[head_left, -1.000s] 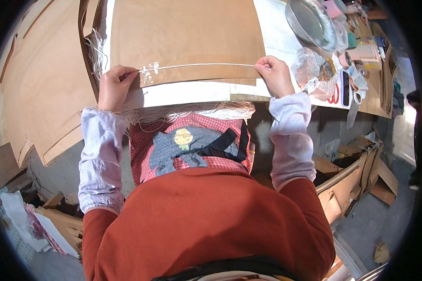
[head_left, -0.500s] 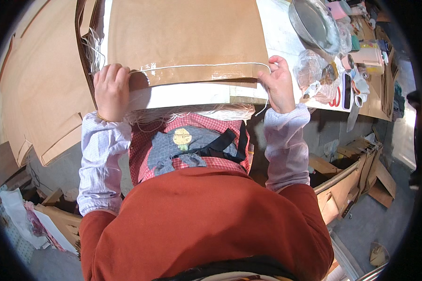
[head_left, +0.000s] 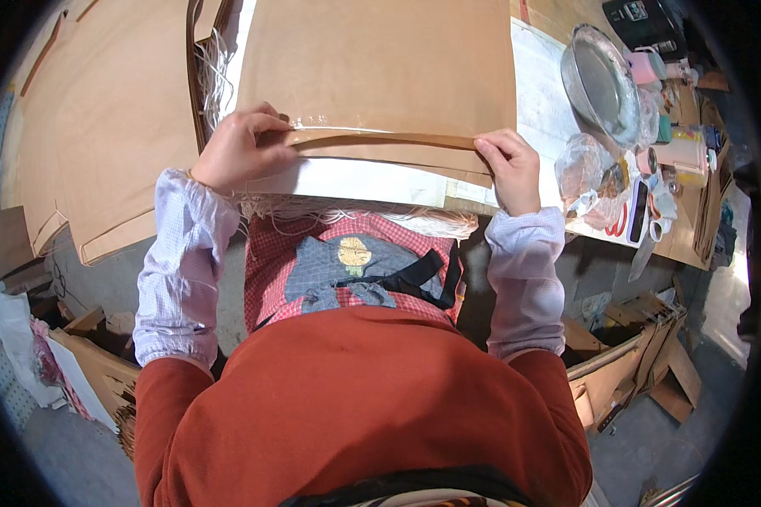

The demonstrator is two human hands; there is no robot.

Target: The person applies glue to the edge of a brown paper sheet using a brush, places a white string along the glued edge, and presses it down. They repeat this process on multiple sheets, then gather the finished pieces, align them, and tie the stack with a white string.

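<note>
A large brown sheet (head_left: 380, 68), paper-like, lies on the table in front of me. Its near edge is raised as a narrow folded flap (head_left: 380, 140). My left hand (head_left: 241, 150) pinches the left end of this flap between thumb and fingers. At the flap's right end, my right hand (head_left: 513, 167) grips the edge with thumb and forefinger. A short stretch of white cord (head_left: 338, 129) shows along the fold beside shiny wet-looking patches; the rest of it is hidden. Another brown sheet (head_left: 397, 155) peeks out underneath.
White cords (head_left: 216, 72) lie left of the sheet, and more strands (head_left: 364, 218) hang below the table's front edge. Brown sheets (head_left: 110, 118) spread at far left. At right stand a metal basin (head_left: 600, 84), a plastic bag (head_left: 582, 165), red-handled scissors (head_left: 617, 220) and a phone (head_left: 639, 213).
The sheet's near edge has been turned up over the white cord, which lay exposed across it. Both hands now pinch the flap. The view has shifted, so the table appears further right.
</note>
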